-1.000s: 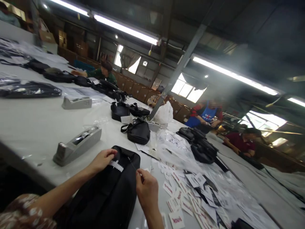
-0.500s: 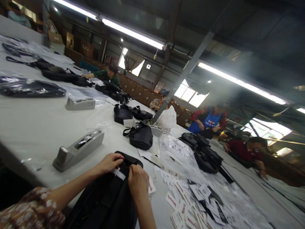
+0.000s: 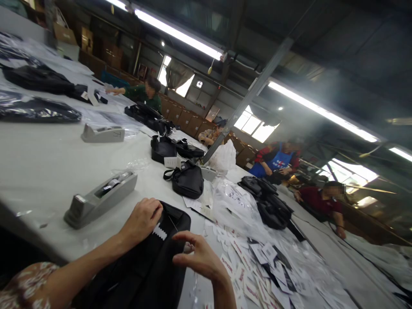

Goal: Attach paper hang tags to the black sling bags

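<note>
— Head view: hands?
— Left hand (image 3: pixel 141 219) curls at the black bag's (image 3: pixel 157 266) edge, grip unclear; right hand (image 3: pixel 200 256) is spread near its thin strand (image 3: pixel 172 221).
— Handling?
— I judge: bag steady, strand slack.
— Surroundings?
— Bag sits right of the near tape dispenser (image 3: pixel 104 195) on the worktop (image 3: pixel 28 171); tags (image 3: pixel 252 293) farther right, co-workers (image 3: pixel 278 161) beyond, under strip lights (image 3: pixel 177 34).

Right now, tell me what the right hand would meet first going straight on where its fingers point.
The black bag nearest the person, probably: the right hand's fingertips point at it, though depth is unclear and they may already touch it.
</note>
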`<state>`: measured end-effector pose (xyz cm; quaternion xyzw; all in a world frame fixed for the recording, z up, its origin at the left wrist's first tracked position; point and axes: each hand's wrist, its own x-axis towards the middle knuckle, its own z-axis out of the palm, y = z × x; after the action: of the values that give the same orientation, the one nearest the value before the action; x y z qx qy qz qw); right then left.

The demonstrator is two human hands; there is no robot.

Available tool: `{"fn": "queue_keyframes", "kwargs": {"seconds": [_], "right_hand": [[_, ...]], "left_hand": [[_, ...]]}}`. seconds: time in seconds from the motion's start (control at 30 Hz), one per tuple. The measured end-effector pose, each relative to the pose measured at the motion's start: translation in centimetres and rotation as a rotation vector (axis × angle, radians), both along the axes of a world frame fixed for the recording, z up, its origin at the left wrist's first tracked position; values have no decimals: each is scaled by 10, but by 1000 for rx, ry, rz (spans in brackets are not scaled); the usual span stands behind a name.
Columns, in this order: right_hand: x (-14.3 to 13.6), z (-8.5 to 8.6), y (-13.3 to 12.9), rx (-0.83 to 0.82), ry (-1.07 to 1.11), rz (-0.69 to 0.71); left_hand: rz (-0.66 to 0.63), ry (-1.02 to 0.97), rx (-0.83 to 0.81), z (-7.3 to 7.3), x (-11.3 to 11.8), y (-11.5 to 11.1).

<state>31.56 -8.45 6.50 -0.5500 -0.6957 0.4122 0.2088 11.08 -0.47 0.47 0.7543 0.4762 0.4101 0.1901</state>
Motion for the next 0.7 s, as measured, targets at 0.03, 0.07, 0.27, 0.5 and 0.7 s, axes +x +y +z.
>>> {"fn": "queue_keyframes", "kwargs": {"seconds": [0.03, 0.07, 0.27, 0.5, 0.7], "right_hand": [[1, -1, -3, 9, -8, 28], [3, -3, -5, 22, -22, 42], [13, -15, -10, 198, -152, -202], [-11, -19, -14, 217, 390, -365], [-53, -58, -9, 351, 326, -523]], "left_hand": [[-2, 12, 9, 0, 1, -2], [0, 14, 2, -1, 2, -3], [22, -35, -127, -6, 1, -3], [-139, -545, -675, 13, 10, -14], [-253, -1040, -923, -4, 28, -43]]}}
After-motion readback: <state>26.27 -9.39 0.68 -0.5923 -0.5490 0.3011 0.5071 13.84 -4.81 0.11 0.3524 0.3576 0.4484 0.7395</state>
